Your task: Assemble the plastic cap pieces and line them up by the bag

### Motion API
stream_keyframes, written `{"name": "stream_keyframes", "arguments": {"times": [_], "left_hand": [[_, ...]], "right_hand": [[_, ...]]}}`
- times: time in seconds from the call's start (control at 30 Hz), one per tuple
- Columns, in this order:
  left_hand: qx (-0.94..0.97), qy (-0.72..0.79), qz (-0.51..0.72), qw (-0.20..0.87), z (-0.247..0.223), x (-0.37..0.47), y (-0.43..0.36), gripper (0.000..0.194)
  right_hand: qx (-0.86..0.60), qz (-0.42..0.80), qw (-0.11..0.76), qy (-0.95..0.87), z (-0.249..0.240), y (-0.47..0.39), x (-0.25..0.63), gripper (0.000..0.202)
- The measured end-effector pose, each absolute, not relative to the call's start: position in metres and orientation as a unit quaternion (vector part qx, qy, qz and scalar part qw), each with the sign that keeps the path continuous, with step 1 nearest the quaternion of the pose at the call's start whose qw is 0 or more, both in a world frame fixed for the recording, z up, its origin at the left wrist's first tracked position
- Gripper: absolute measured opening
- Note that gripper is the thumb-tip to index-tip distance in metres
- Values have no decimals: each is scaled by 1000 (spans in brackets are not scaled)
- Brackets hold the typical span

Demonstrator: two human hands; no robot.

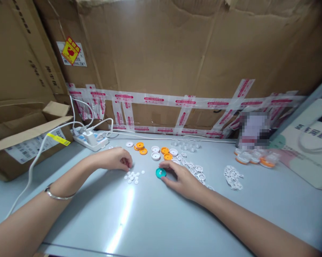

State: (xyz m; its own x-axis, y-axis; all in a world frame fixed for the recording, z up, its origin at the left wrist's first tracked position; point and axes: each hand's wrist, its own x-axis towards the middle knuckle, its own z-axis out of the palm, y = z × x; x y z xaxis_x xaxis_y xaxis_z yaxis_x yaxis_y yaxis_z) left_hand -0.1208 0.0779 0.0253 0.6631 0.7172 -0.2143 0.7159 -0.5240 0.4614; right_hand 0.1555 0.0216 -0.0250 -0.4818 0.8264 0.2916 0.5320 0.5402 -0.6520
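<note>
My right hand (pixel 180 176) has its thumb and fingers closed around the rim of a teal round part (pixel 161 173), which has a small white piece at its centre. My left hand (pixel 118 159) is closed, fingertips bent down to the table just above a pile of small white discs (pixel 132 176); what its fingers hold, if anything, is too small to make out. Beyond the hands sit orange rings (pixel 139 145) and white rings (pixel 155 156). White gear-like pieces (pixel 194 169) lie beyond and beside my right hand.
Clear plastic pieces (pixel 187 145) stand farther back. More white parts (pixel 232 177) and orange-based clear assemblies (pixel 254 157) are at the right. A power strip (pixel 92 141) with cables and an open carton (pixel 29 132) are at the left. A large cardboard box (pixel 155 53) stands behind.
</note>
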Motion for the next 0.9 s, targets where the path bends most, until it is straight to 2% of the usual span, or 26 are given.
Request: {"name": "stream_keyframes", "arguments": {"times": [0.27, 0.4, 0.57, 0.73, 0.9], "left_hand": [[895, 410, 27, 175, 26, -109, 71, 24], [917, 343, 127, 162, 20, -82, 55, 15], [928, 281, 230, 91, 3, -56, 41, 15], [939, 250, 235, -3, -12, -51, 43, 15], [946, 232, 223, -34, -16, -50, 43, 14]], "right_hand": [[-414, 237, 303, -825, -24, 22, 155, 29], [-411, 241, 309, -823, -26, 23, 153, 31], [-397, 258, 315, -823, -29, 23, 151, 34], [-393, 261, 312, -825, -27, 23, 149, 32], [-394, 263, 308, -825, -26, 22, 150, 31]]}}
